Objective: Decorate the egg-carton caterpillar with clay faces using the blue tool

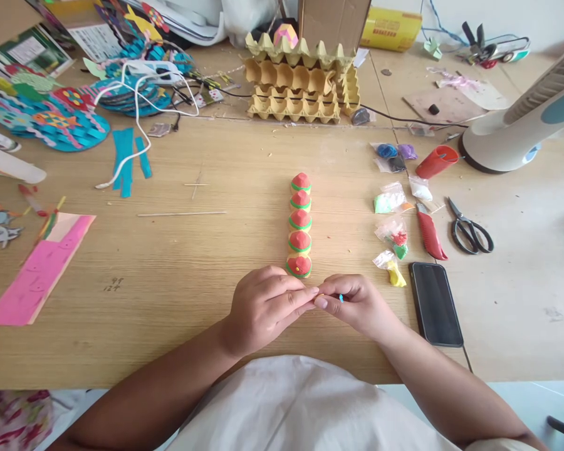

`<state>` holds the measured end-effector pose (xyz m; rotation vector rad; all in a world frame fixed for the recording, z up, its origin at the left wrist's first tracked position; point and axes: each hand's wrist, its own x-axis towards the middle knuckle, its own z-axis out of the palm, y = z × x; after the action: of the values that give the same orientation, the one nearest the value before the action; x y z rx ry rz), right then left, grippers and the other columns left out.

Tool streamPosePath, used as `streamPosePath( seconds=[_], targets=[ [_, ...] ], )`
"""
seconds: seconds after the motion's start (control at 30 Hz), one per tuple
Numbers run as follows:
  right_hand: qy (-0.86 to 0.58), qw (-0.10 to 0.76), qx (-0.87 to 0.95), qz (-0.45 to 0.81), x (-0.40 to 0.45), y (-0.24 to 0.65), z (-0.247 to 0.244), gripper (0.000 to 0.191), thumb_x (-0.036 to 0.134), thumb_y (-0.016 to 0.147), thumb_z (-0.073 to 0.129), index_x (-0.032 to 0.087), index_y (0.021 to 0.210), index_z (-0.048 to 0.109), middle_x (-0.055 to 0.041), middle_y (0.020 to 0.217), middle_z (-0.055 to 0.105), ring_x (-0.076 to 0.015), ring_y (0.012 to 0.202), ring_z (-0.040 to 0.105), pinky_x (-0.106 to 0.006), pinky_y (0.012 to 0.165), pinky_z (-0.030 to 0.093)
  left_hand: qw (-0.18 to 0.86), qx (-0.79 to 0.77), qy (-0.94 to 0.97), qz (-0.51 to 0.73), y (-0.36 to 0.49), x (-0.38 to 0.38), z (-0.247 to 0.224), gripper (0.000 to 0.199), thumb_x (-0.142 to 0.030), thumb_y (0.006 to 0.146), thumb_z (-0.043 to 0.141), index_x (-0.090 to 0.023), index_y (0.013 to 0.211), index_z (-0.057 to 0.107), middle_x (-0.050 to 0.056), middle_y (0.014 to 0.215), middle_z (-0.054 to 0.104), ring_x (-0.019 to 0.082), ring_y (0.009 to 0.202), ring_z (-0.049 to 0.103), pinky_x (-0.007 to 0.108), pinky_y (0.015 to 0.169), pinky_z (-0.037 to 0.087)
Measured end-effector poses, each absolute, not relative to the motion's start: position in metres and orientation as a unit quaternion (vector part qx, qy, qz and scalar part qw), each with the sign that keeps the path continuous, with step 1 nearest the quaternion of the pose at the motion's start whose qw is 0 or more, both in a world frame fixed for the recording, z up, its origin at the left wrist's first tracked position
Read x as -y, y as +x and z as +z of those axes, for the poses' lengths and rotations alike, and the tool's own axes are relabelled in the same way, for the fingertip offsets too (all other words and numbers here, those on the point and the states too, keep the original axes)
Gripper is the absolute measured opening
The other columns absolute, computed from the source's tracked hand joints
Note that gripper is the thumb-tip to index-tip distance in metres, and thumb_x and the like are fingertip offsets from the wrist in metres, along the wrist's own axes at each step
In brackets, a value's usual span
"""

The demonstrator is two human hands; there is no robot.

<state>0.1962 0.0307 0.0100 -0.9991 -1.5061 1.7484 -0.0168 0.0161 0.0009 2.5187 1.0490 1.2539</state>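
Note:
A row of red cones with green and yellow rims (300,219) runs away from me on the wooden table, a small yellow dot on the nearest one. Just below that end, my left hand (270,307) and my right hand (357,305) meet at the fingertips. Between the right thumb and fingers a small blue piece (341,298) pokes out. The left fingers are pressed together against the right fingertips; whatever they pinch is too small or hidden to name.
To the right lie bags of coloured clay (389,197), a red-handled cutter (431,233), scissors (470,229) and a phone (436,304). Egg cartons (294,103) stand at the back. Thin sticks (182,214) and pink paper (40,272) lie left.

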Motion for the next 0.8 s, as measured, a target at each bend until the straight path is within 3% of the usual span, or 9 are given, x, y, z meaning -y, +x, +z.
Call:
streamPosePath(
  seconds=[0.2,0.37,0.53,0.8],
  targets=[
    [-0.418,0.311,0.551,0.652,-0.0302,0.1977,0.0098,0.015,0.036,0.081,0.083,0.021,0.080,0.083,-0.0026,0.073,0.075,-0.0140,0.064,0.062,-0.026,0.061,0.048,0.094,-0.348,0.829,0.428,-0.0172,-0.0162,0.0002,0.024,-0.020,0.090,0.074,-0.021,0.113,0.070,0.001,0.092,0.076,0.015,0.081,0.065,0.029,0.074,0.055],
    [-0.427,0.315,0.552,0.643,-0.0299,0.1978,0.0069,0.016,0.037,0.083,0.080,0.020,0.082,0.083,-0.0034,0.073,0.076,-0.0143,0.063,0.062,-0.026,0.060,0.048,0.113,-0.350,0.820,0.438,-0.0153,-0.0174,0.0000,0.031,-0.032,0.089,0.077,-0.021,0.117,0.068,0.004,0.095,0.074,0.016,0.082,0.066,0.031,0.075,0.057],
    [-0.413,0.303,0.554,0.656,-0.0301,0.1992,0.0055,0.012,0.033,0.080,0.084,0.021,0.082,0.084,-0.0037,0.078,0.078,-0.0144,0.067,0.065,-0.025,0.061,0.050,0.115,-0.345,0.822,0.438,-0.0155,-0.0169,-0.0020,0.027,-0.017,0.086,0.078,-0.020,0.112,0.071,0.003,0.092,0.075,0.014,0.079,0.065,0.029,0.072,0.055],
    [-0.434,0.302,0.519,0.672,-0.0300,0.1988,0.0049,0.015,0.030,0.073,0.089,0.020,0.083,0.084,-0.0027,0.076,0.079,-0.0121,0.066,0.063,-0.021,0.060,0.049,0.133,-0.339,0.815,0.451,-0.0161,-0.0171,0.0005,0.023,-0.012,0.084,0.079,-0.019,0.105,0.073,0.001,0.086,0.076,0.014,0.077,0.063,0.027,0.070,0.054]
  ],
)
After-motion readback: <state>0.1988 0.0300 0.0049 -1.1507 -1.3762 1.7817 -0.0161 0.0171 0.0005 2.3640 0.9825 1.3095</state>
